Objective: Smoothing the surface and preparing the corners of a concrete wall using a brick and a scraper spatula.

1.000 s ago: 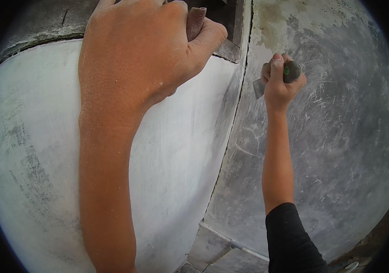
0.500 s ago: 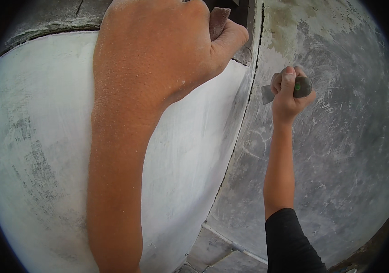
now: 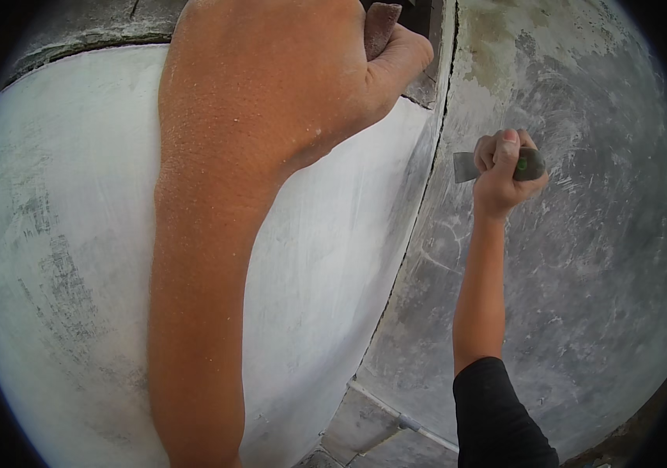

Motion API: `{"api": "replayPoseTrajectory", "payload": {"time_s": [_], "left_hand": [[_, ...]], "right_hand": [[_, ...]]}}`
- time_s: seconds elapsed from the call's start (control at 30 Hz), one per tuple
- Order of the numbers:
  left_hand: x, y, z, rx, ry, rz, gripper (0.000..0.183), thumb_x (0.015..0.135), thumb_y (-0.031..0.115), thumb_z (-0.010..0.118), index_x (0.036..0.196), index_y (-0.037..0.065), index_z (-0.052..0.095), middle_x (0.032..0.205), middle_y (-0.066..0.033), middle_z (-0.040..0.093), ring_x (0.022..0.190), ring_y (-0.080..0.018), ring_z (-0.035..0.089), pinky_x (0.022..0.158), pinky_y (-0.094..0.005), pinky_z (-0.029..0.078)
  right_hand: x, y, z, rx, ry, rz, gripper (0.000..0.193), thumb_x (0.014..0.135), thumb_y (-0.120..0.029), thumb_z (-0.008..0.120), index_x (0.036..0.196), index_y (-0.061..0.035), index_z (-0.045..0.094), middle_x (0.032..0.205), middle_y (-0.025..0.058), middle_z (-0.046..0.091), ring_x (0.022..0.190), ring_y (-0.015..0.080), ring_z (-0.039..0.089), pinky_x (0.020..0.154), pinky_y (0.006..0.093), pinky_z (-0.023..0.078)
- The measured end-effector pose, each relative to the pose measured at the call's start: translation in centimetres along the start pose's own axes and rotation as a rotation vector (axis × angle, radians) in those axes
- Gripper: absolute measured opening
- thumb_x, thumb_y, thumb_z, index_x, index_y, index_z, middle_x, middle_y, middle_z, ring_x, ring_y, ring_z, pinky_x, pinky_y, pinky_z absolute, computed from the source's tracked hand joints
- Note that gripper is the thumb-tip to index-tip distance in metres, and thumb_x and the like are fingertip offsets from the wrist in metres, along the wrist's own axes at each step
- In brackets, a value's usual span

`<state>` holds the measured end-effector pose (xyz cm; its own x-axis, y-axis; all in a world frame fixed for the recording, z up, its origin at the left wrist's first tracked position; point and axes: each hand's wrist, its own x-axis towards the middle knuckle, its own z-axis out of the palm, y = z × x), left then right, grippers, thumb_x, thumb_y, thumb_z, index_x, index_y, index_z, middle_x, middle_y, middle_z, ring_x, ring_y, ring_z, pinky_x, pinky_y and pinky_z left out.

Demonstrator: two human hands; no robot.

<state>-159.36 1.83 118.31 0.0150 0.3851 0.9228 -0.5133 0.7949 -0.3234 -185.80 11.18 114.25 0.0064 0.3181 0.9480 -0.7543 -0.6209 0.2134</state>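
My left hand [image 3: 271, 78] looms large at the top, back turned up and dusted with white specks. Its fingers are curled round a reddish-brown handle-like piece [image 3: 381, 31], whose blunt end sticks out beside the thumb; the rest is hidden behind the hand. Farther right, my right hand [image 3: 502, 175] is closed round the dark, rounded handle of a putty knife [image 3: 465, 167]. A green mark shows on the handle's end. The flat grey blade points left, over the grey wall near a dark joint line; whether it touches the wall I cannot tell.
A white-coated wall surface [image 3: 310, 257] with grey scuffs fills the left. The mottled grey wall [image 3: 583, 273] stands at right, beyond the long dark joint. Low down runs a thin pale pipe [image 3: 419, 427] over grey slabs. A rough grey ledge [image 3: 84, 35] borders the upper left.
My right hand and the putty knife have shifted slightly down and to the right, and more of the blade shows. My left hand has moved slightly up with the brown piece.
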Motion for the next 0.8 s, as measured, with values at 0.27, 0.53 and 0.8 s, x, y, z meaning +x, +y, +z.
{"api": "replayPoseTrajectory", "payload": {"time_s": [0.27,0.53,0.8], "left_hand": [[0.3,0.6,-0.1,-0.018,0.058,-0.023,0.036,0.082,0.031,0.063,0.058,0.005,0.058,0.061,-0.0122,0.060,0.063,-0.0266,0.055,0.078,-0.0395,0.044],[0.3,0.9,0.0,0.071,0.055,0.020,0.033,0.081,0.030,0.063,0.060,0.005,0.060,0.060,-0.0116,0.058,0.063,-0.0266,0.055,0.077,-0.0395,0.044],[0.3,-0.4,-0.7,-0.042,0.013,0.048,0.035,0.082,0.032,0.063,0.060,0.005,0.060,0.061,-0.0124,0.060,0.063,-0.0269,0.056,0.077,-0.0391,0.045]], "right_hand": [[-0.8,3.7,-0.1,0.017,0.049,0.101,0.042,0.100,-0.011,0.061,0.063,-0.0088,0.041,0.054,-0.0023,0.043,0.046,0.0051,0.038,0.041,0.0242,0.027],[-0.5,2.4,0.4,-0.229,0.027,-0.104,0.045,0.100,-0.015,0.063,0.060,-0.0087,0.041,0.051,-0.0017,0.042,0.046,0.0051,0.040,0.041,0.0241,0.027],[-0.5,1.3,-0.1,-0.114,-0.005,-0.099,0.043,0.100,-0.013,0.062,0.062,-0.0077,0.044,0.053,-0.0021,0.045,0.046,0.0049,0.039,0.041,0.0234,0.028]]}}
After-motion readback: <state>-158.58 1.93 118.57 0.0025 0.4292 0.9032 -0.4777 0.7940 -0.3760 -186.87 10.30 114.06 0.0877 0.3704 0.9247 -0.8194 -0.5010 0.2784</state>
